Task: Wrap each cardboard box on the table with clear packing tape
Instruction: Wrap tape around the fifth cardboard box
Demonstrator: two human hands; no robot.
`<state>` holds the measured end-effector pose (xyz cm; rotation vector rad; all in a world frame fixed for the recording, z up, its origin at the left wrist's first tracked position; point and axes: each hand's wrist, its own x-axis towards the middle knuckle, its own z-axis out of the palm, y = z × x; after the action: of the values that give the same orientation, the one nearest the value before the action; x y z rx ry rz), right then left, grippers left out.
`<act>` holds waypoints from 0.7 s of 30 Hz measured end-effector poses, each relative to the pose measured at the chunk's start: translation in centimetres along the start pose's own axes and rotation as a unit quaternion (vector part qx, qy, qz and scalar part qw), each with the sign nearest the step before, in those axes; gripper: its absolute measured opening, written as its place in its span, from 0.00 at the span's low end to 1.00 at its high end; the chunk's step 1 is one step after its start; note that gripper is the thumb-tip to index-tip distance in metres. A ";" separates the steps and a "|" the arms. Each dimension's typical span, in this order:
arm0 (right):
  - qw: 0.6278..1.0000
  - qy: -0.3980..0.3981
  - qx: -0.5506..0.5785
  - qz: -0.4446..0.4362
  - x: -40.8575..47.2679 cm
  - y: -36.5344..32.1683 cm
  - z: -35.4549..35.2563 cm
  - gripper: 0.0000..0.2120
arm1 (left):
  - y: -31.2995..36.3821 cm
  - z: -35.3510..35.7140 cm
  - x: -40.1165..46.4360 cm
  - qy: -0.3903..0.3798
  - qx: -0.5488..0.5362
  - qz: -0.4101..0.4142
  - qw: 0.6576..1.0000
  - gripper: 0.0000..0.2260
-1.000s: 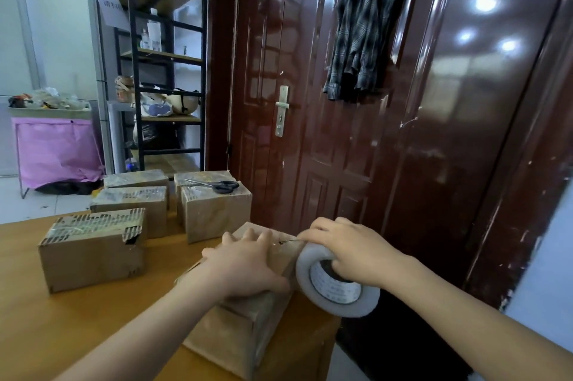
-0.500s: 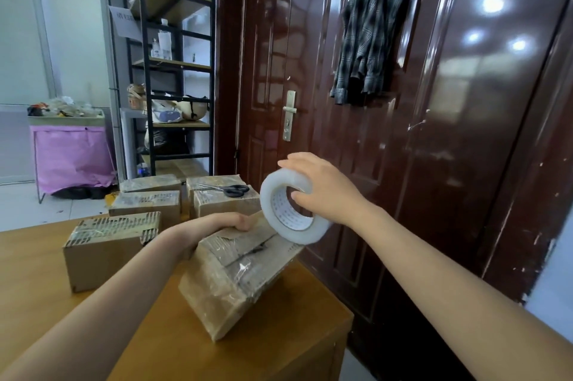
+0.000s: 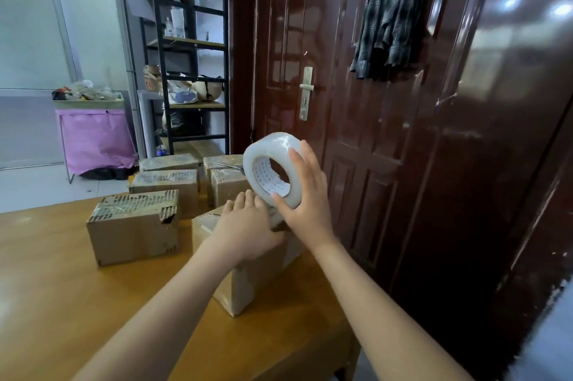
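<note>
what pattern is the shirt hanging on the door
The shirt is a dark grey-green plaid with pale lines, seen in the head view.

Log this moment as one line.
step: taping nearest box | left hand: presses box top | right hand: holds tape roll above box
</note>
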<state>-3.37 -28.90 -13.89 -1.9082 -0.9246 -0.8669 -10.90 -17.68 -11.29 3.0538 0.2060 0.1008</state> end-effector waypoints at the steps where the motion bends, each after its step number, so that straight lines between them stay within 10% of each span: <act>1: 1.000 0.011 -0.012 -0.004 0.2 -0.1 0.4 0.35 | 0.1 0.0 0.1 -0.009 0.012 -0.013 1.000 0.40; 13: 0.937 -0.252 -0.244 0.003 4.3 -3.3 -11.5 0.35 | 0.5 -0.4 0.2 -0.035 0.054 -0.052 0.997 0.38; 21: 0.743 -0.585 -0.318 0.069 -2.5 -3.9 -17.4 0.37 | 0.4 -0.5 0.1 0.003 0.034 -0.020 0.999 0.36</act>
<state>-11.71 -43.31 -7.15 -3.1552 -1.2071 0.3389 -10.74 -17.99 -10.72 3.1163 0.2764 0.1026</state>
